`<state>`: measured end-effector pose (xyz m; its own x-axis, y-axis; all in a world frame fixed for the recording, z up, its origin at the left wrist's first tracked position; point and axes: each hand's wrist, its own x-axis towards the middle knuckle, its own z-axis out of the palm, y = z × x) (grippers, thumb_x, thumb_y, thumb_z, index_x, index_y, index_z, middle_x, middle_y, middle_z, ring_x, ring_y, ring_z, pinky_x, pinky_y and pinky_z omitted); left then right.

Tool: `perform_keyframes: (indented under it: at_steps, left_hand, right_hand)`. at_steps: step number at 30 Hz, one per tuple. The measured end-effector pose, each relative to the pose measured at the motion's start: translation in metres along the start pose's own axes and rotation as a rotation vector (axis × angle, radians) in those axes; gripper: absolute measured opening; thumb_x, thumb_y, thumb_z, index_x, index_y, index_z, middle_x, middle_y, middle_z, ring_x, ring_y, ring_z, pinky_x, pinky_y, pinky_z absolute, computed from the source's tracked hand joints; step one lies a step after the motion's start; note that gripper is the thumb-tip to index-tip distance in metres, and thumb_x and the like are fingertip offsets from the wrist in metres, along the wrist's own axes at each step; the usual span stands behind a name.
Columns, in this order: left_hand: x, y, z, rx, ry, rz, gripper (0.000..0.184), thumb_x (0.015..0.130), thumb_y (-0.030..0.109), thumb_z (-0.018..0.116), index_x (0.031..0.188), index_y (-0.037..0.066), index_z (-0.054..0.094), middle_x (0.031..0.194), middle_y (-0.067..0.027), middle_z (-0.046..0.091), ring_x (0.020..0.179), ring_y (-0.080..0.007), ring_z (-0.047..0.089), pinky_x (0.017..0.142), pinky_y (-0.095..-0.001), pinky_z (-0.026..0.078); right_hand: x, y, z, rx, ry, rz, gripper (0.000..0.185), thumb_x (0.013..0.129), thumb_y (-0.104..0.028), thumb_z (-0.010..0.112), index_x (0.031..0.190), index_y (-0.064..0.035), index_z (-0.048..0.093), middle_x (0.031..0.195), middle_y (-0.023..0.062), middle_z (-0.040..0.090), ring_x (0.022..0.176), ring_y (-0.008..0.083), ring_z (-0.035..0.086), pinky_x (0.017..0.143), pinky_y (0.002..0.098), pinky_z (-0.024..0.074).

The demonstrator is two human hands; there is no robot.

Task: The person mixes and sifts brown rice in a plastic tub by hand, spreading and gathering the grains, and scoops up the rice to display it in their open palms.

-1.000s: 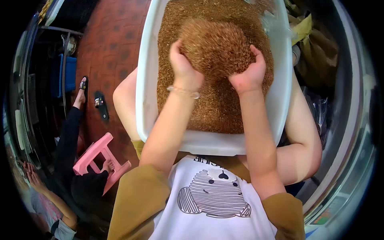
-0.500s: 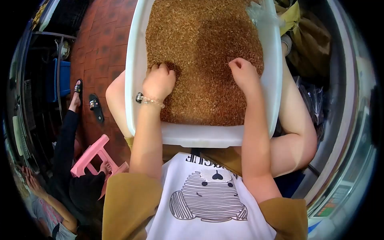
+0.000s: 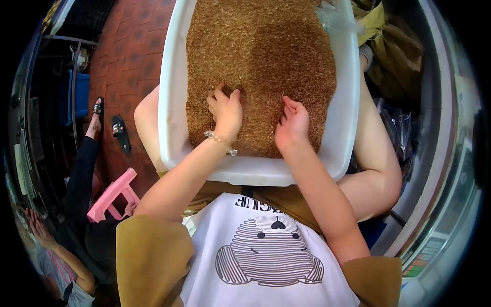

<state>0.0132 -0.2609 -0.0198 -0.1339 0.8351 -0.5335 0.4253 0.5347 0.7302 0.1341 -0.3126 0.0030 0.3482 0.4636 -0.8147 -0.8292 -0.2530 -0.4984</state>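
A deep layer of fine, brown, grain-like bits (image 3: 261, 61) fills a white plastic tub (image 3: 171, 102) across my lap; their exact kind I cannot tell. My left hand (image 3: 226, 110), with a beaded bracelet (image 3: 220, 139) at the wrist, rests at the surface of the bits, thumb and fingers apart. To its right, my right hand (image 3: 293, 123) is turned partly palm-inward just over the bits. Its thumb and fingertips are drawn together, with a tiny pale speck at the tips; the other fingers curl under, partly hidden.
Clear plastic (image 3: 337, 19) lies over the tub's far right corner. A brown sack (image 3: 396, 51) stands beyond it. On the left are a black sandal (image 3: 121, 134) on red tiles, a pink stool (image 3: 113, 194), a blue bin (image 3: 79, 100) and another person (image 3: 76, 230).
Both hands have moved inward, toward each other. My left hand has opened its thumb from its fingers, and my right hand has come lower and rolled palm-inward.
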Motion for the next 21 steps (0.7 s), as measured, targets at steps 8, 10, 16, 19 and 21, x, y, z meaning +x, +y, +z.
perform_keyframes:
  at_steps: [8,10,16,19,21]
  left_hand:
    - [0.019,-0.008,0.040,-0.673,0.008,-0.094,0.038,0.092,0.026,0.033,0.121,0.003,0.043,0.117,-0.0142,0.051,0.103,-0.0257,0.053,0.091,-0.0385,0.042]
    - [0.008,0.008,0.028,-0.995,-0.132,-0.227,0.038,0.092,0.027,0.032,0.117,0.002,0.047,0.114,-0.0140,0.053,0.102,-0.0259,0.053,0.091,-0.0398,0.042]
    - [0.007,0.067,0.010,-1.315,-0.127,-0.119,0.051,0.093,0.037,0.025,0.116,0.000,0.050,0.115,-0.0143,0.055,0.109,-0.0246,0.050,0.099,-0.0401,0.036]
    - [-0.001,0.101,-0.013,-1.113,-0.119,0.096,0.063,0.094,0.047,0.021,0.129,-0.001,0.041,0.130,-0.0176,0.045,0.124,-0.0278,0.038,0.107,-0.0411,0.024]
    - [0.009,0.089,-0.029,-0.799,-0.142,0.236,0.068,0.094,0.053,0.022,0.138,0.003,0.031,0.142,-0.0187,0.030,0.133,-0.0316,0.025,0.110,-0.0398,0.017]
  right_hand:
    - [0.019,0.029,0.045,0.117,-0.074,0.066,0.038,0.087,-0.032,0.039,0.109,-0.0036,0.053,0.110,0.0098,0.057,0.099,0.0235,0.056,0.089,0.0385,0.0426]
    - [0.020,0.022,0.043,0.129,-0.075,0.154,0.039,0.087,-0.031,0.039,0.110,-0.0024,0.052,0.110,0.0100,0.057,0.100,0.0237,0.055,0.090,0.0387,0.0424]
    - [0.004,-0.038,0.065,0.434,-0.463,0.104,0.054,0.081,-0.035,0.045,0.123,-0.0008,0.045,0.125,0.0139,0.047,0.117,0.0301,0.042,0.103,0.0459,0.0270]
    - [0.002,-0.066,0.070,0.197,-0.407,-0.206,0.059,0.082,-0.033,0.045,0.130,0.0002,0.040,0.138,0.0148,0.034,0.128,0.0315,0.029,0.109,0.0450,0.0149]
    - [0.006,-0.077,0.058,0.020,-0.235,-0.316,0.061,0.082,-0.030,0.047,0.134,0.0003,0.035,0.148,0.0131,0.017,0.136,0.0310,0.013,0.111,0.0422,0.0045]
